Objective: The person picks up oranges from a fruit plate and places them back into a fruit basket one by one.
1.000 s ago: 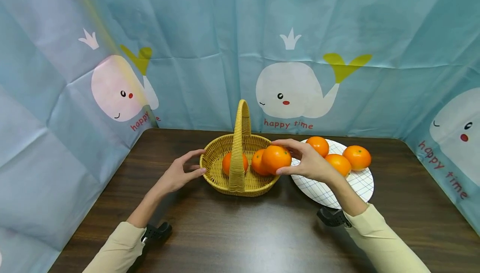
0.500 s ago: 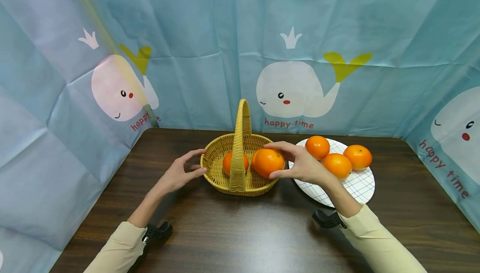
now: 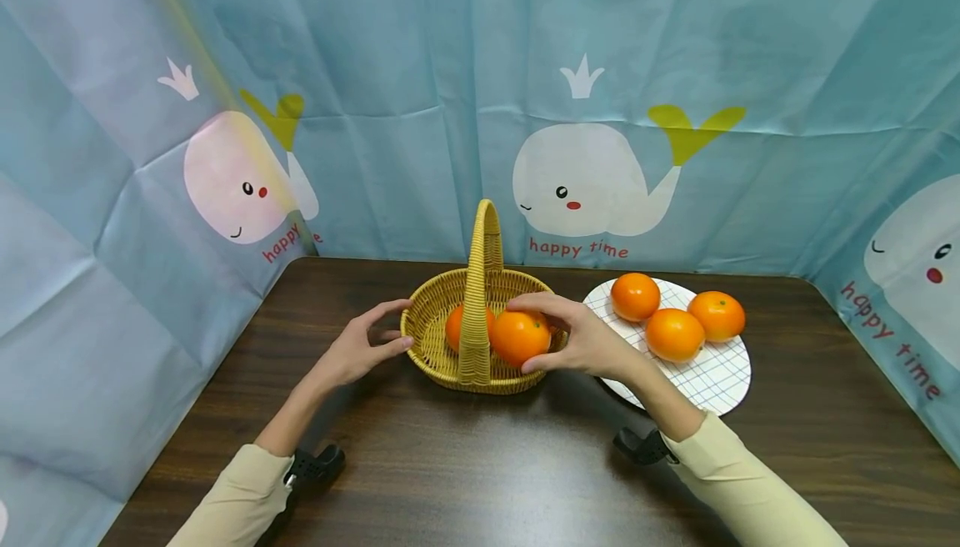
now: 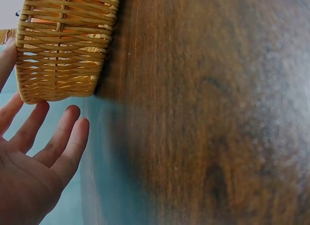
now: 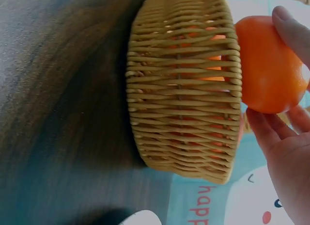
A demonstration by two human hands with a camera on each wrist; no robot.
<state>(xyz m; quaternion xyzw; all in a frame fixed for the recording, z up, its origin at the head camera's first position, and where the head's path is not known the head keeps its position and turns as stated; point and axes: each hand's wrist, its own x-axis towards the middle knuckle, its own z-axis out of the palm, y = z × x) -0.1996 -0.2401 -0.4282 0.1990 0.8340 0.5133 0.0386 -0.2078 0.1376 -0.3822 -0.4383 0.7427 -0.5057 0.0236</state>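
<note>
A yellow wicker basket (image 3: 431,368) with a tall arched handle stands on the table. My left hand (image 3: 358,351) touches the rim at the basket's left end, thumb and index finger spread apart; in the left wrist view its other fingers (image 4: 63,137) extend loosely outside. Between thumb and fingers, my right hand (image 3: 581,338) holds an orange (image 3: 521,338) at the basket's right half. The right wrist view places this orange (image 5: 271,65) just above the rim. Another orange (image 3: 453,328) lies inside, partly covered by the handle. The held fruit hides whatever is beneath it.
Right of the basket, a round white plate (image 3: 723,380) with a grid pattern bears three oranges (image 3: 675,335). A blue curtain (image 3: 420,113) with whale prints hangs behind the dark wooden table (image 3: 480,480).
My right hand has moved left with its orange, from the basket's right rim to over the inside near the handle, covering the orange behind it. The left hand has stayed in place.
</note>
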